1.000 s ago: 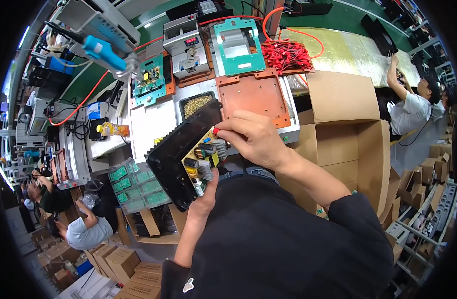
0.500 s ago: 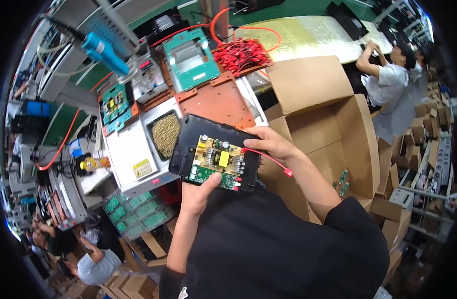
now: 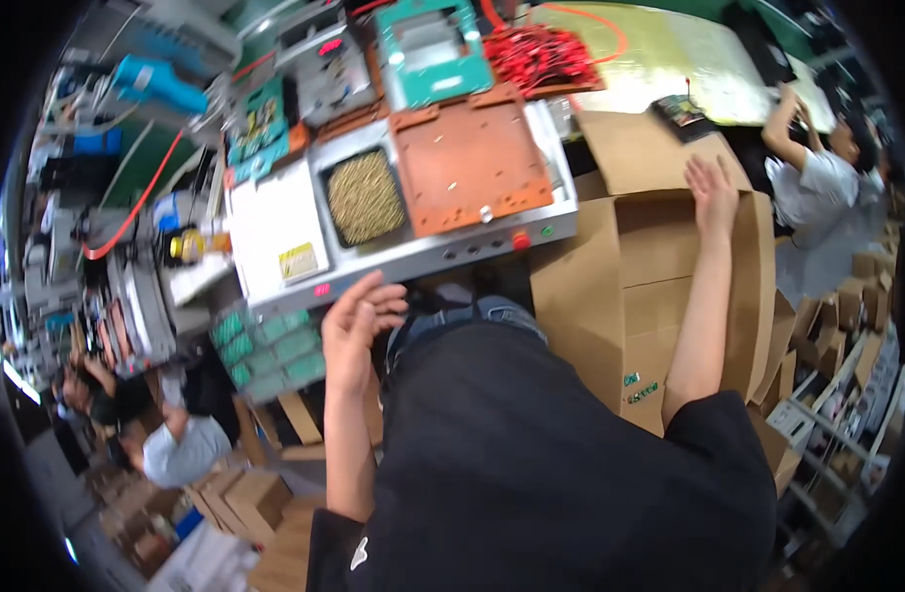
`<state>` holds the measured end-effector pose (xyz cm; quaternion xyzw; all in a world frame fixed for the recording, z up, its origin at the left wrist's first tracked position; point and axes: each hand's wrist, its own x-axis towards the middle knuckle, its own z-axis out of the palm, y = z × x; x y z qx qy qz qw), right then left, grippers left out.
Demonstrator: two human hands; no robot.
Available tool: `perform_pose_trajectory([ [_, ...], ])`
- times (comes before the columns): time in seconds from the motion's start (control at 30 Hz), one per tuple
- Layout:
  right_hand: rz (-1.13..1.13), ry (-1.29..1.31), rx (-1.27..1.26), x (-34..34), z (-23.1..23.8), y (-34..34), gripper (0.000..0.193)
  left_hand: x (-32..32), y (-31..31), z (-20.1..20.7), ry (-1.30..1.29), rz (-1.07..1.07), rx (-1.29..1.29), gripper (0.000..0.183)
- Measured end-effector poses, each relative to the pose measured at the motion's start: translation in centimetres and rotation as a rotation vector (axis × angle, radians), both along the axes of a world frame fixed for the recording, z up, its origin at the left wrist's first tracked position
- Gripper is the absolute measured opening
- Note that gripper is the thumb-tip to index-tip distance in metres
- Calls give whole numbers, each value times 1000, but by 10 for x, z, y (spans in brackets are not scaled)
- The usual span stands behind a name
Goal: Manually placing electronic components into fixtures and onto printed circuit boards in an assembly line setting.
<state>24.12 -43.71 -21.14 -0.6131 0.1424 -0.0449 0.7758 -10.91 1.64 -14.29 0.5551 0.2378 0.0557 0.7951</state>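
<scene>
My right hand (image 3: pixel 715 197) reaches out over the far rim of a large cardboard box (image 3: pixel 579 286), fingers spread and holding nothing. Just beyond its fingertips, the black plastic case (image 3: pixel 685 118) with a circuit board in it lies at the far edge of the box's raised flap; the picture is blurred there. My left hand (image 3: pixel 359 331) hangs in the air before the front edge of the grey workstation (image 3: pixel 423 259), its fingers loosely apart with nothing in them. A black tray of small brass-coloured screws (image 3: pixel 365 197) is set in the workstation, beside an orange-brown fixture plate (image 3: pixel 472 163).
A teal fixture frame (image 3: pixel 437 84) and a heap of red wire leads (image 3: pixel 541 57) stand behind the plate. Small green boards (image 3: pixel 642 391) lie inside the box. A blue power screwdriver (image 3: pixel 161 85) hangs at the left. A co-worker (image 3: pixel 817 168) sits at the far right.
Both hands have let go of the black case, which now lies by the box's far flap. My right hand has moved far right, and my left hand slightly left and up.
</scene>
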Motion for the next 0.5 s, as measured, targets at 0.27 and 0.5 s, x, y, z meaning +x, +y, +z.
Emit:
perform_pose_trajectory([
  [0.27, 249, 27, -9, 1, 4, 21, 36, -61, 15, -10, 5, 776, 41, 37],
  [0.5, 344, 114, -123, 29, -16, 25, 38, -93, -21, -59, 157, 938, -46, 41],
])
